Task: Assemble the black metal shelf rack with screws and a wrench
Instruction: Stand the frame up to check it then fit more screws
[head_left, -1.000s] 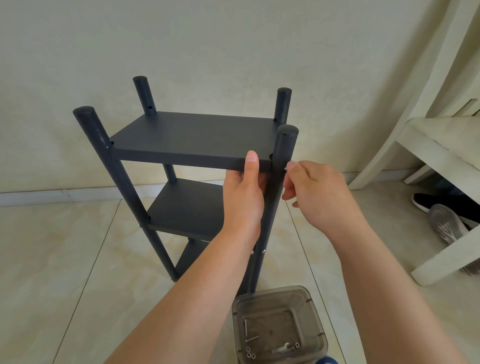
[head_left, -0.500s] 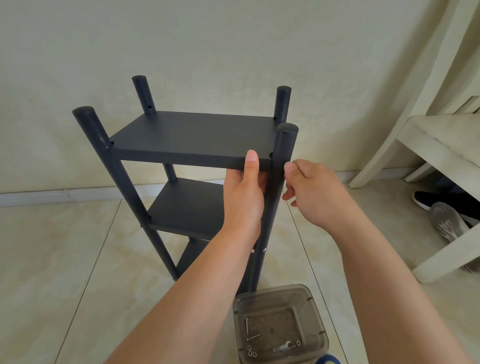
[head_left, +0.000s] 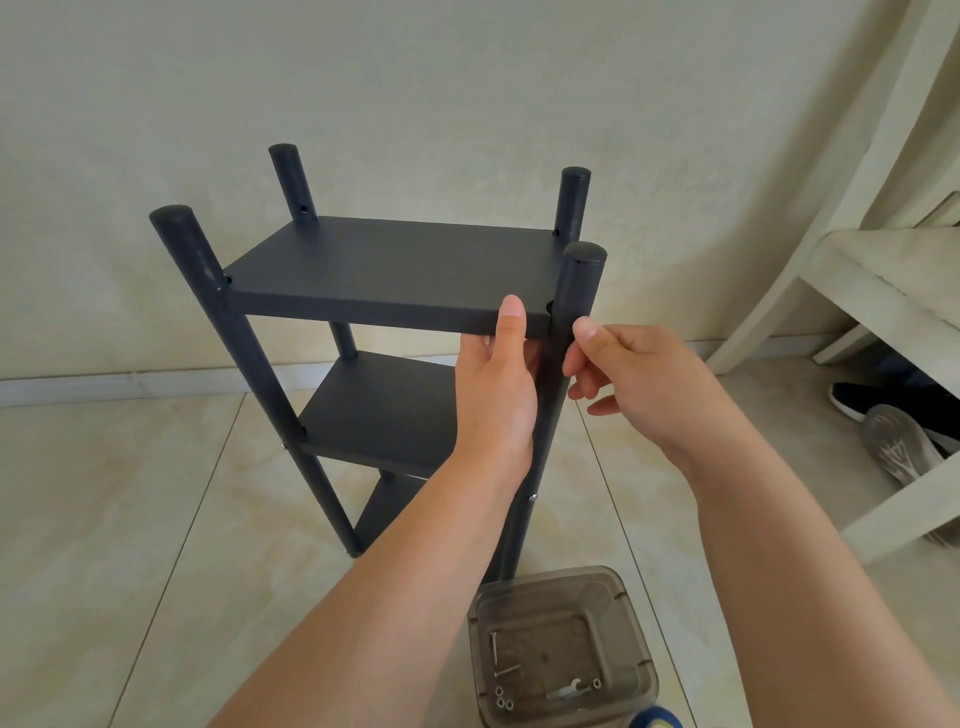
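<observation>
The black shelf rack stands upright on the tiled floor, near the wall. The top shelf is gripped at its near right edge by the left hand, thumb over the front lip, fingers tucked under. The right hand is held just right of the near right post, thumb and forefinger pinched narrowly at the post's side, level with the shelf edge. A screw is probably being started there by hand; the screw itself is hidden, so what is held in the pinch cannot be told.

For a clean job, the shelf should be kept level so its hole lines up with the post hole, and the screw should be turned in straight by fingers before the wrench is used. Cross-threading is the risk if the shelf sags.

The joint lies directly between both hands, touching the left thumb side, just beside the right fingertips. Spare screws and the wrench lie in the clear plastic box on the floor, near, below the right forearm. A shoe is seen far right, under a pale chair.
</observation>
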